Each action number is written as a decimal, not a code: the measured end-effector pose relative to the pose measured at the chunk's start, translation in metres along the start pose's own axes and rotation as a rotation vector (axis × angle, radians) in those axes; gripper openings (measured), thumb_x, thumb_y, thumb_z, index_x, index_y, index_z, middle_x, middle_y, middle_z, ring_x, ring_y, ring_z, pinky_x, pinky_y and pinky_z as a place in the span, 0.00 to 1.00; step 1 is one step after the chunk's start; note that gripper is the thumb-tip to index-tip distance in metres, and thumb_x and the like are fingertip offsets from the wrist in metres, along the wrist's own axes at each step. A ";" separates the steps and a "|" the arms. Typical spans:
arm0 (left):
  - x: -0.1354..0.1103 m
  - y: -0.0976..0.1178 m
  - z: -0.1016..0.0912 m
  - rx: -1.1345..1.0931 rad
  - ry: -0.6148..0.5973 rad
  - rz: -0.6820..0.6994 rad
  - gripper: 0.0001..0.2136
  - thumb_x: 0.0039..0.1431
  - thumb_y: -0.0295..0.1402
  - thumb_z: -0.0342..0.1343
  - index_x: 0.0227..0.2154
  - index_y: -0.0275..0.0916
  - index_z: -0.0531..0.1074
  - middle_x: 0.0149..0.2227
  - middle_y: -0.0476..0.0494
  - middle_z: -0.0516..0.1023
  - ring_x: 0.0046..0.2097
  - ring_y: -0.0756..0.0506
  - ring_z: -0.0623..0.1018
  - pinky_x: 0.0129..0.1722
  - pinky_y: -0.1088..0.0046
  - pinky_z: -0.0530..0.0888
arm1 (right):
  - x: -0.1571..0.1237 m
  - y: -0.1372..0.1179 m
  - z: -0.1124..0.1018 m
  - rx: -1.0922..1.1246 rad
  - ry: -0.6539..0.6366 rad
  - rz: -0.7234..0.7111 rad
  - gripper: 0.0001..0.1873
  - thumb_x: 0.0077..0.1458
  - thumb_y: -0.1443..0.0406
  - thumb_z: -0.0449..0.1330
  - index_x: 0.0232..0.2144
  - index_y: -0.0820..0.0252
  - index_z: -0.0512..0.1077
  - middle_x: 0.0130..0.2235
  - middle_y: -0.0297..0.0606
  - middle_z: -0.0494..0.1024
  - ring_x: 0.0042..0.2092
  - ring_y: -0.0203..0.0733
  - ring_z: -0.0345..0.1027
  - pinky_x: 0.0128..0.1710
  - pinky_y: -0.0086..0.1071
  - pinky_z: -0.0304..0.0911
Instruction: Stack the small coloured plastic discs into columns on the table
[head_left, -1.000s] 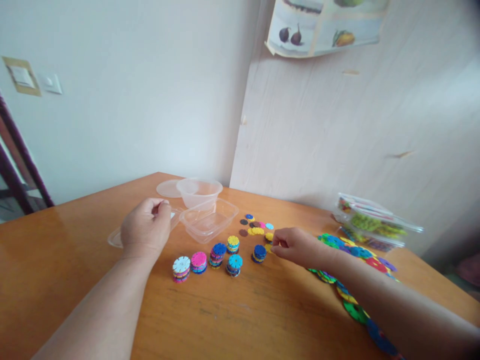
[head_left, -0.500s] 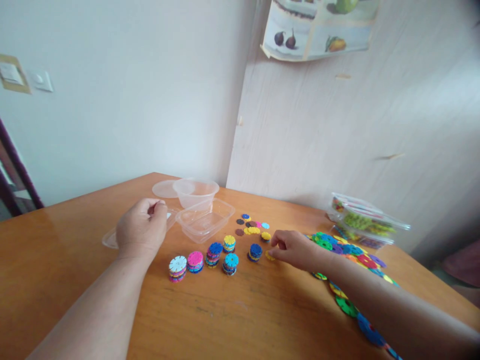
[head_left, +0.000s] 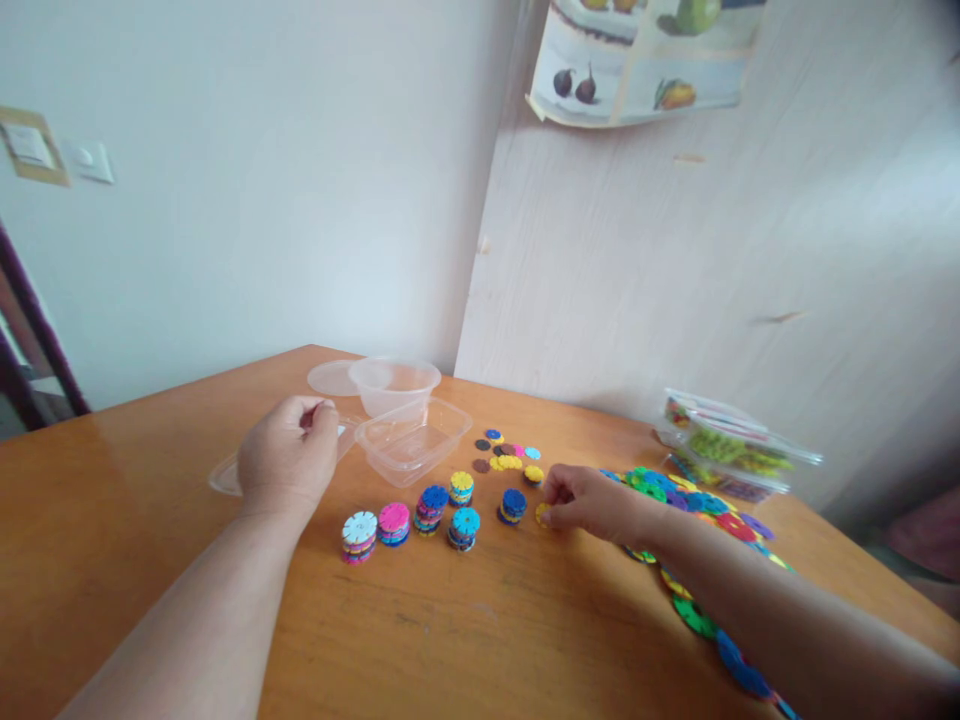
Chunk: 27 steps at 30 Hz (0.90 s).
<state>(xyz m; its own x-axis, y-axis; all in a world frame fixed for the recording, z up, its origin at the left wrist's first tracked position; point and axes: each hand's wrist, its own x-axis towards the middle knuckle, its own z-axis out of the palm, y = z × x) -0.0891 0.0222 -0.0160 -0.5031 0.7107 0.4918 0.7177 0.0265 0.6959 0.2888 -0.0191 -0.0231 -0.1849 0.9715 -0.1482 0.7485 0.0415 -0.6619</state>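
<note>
You are pinching a small yellow notched plastic disc point(head_left: 541, 514) between the thumb and fingertips of your right hand point(head_left: 589, 500). The disc is lying flat on the orange-brown wooden table point(head_left: 480, 620), just right of a short stack of discs topped in dark blue point(head_left: 514, 504). Your right forearm is crossing over a spread heap of larger multicoloured plastic discs point(head_left: 697, 500) that is running along the table's right side.

Your left hand point(head_left: 289, 455) is resting on the table, curled into a loose fist with the thumb pressing against the forefinger. Whether it is enclosing anything cannot be told. It is partly covering a flat clear plastic lid point(head_left: 225, 477) and sitting just left of a clear rectangular plastic tub point(head_left: 412, 440). Behind that tub and against it, a clear round plastic bowl point(head_left: 395, 383) is standing, with a round clear lid point(head_left: 330, 377) lying at its left.

Between your two hands more short stacks are standing close together:
- a white-topped stack point(head_left: 360, 535)
- a pink-topped stack point(head_left: 394, 522)
- a blue-topped stack point(head_left: 431, 508)
- a yellow-topped stack point(head_left: 461, 487)
- a light-blue-topped stack point(head_left: 464, 527)

Beyond them, a scatter of loose small discs point(head_left: 506, 455) is lying flat near the tub's right end.

At the far right a clear packet of coloured pieces point(head_left: 739, 450) is sitting by the wall, too blurred to read. A fruit poster point(head_left: 645, 60) is hanging above.
</note>
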 end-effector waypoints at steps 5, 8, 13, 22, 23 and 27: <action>-0.001 0.002 -0.002 -0.007 0.004 -0.001 0.14 0.58 0.45 0.49 0.32 0.43 0.75 0.30 0.46 0.78 0.31 0.43 0.74 0.30 0.69 0.64 | 0.012 -0.005 -0.010 0.237 0.054 0.060 0.09 0.44 0.64 0.64 0.30 0.60 0.70 0.24 0.29 0.69 0.25 0.32 0.58 0.22 0.27 0.48; -0.001 0.001 -0.001 -0.007 0.007 0.001 0.14 0.58 0.45 0.49 0.32 0.43 0.75 0.29 0.46 0.78 0.31 0.43 0.73 0.30 0.69 0.63 | 0.022 -0.006 -0.017 0.333 0.149 0.082 0.07 0.45 0.66 0.63 0.29 0.60 0.70 0.23 0.31 0.69 0.25 0.32 0.57 0.22 0.27 0.47; 0.000 0.001 0.000 -0.018 0.014 0.002 0.14 0.58 0.44 0.49 0.32 0.43 0.75 0.30 0.46 0.78 0.33 0.43 0.74 0.31 0.69 0.64 | 0.036 -0.007 -0.020 0.406 0.174 0.127 0.05 0.44 0.68 0.62 0.28 0.61 0.71 0.22 0.31 0.69 0.24 0.31 0.55 0.22 0.27 0.46; 0.000 0.001 -0.001 -0.005 0.016 0.009 0.13 0.58 0.44 0.49 0.32 0.43 0.75 0.30 0.46 0.78 0.33 0.43 0.74 0.30 0.70 0.64 | 0.042 -0.006 -0.014 0.353 0.154 0.138 0.04 0.45 0.68 0.63 0.27 0.61 0.71 0.21 0.31 0.69 0.25 0.32 0.57 0.21 0.26 0.44; 0.000 0.001 0.000 -0.004 0.015 0.010 0.13 0.58 0.44 0.49 0.32 0.43 0.75 0.30 0.46 0.78 0.33 0.43 0.74 0.30 0.70 0.64 | 0.042 -0.005 -0.013 0.337 0.158 0.138 0.04 0.46 0.67 0.63 0.27 0.61 0.71 0.21 0.31 0.69 0.24 0.31 0.57 0.21 0.26 0.44; 0.000 0.000 0.000 -0.003 0.016 0.006 0.14 0.59 0.44 0.49 0.33 0.43 0.76 0.31 0.46 0.78 0.33 0.43 0.74 0.30 0.69 0.63 | 0.045 -0.001 -0.017 0.244 0.195 0.139 0.04 0.47 0.68 0.62 0.28 0.61 0.71 0.21 0.30 0.69 0.24 0.32 0.57 0.21 0.26 0.45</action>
<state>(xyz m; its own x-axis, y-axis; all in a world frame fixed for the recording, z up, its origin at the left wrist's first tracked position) -0.0889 0.0221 -0.0159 -0.5060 0.6995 0.5046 0.7197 0.0200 0.6940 0.2903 0.0288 -0.0169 0.0512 0.9912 -0.1218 0.5791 -0.1289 -0.8050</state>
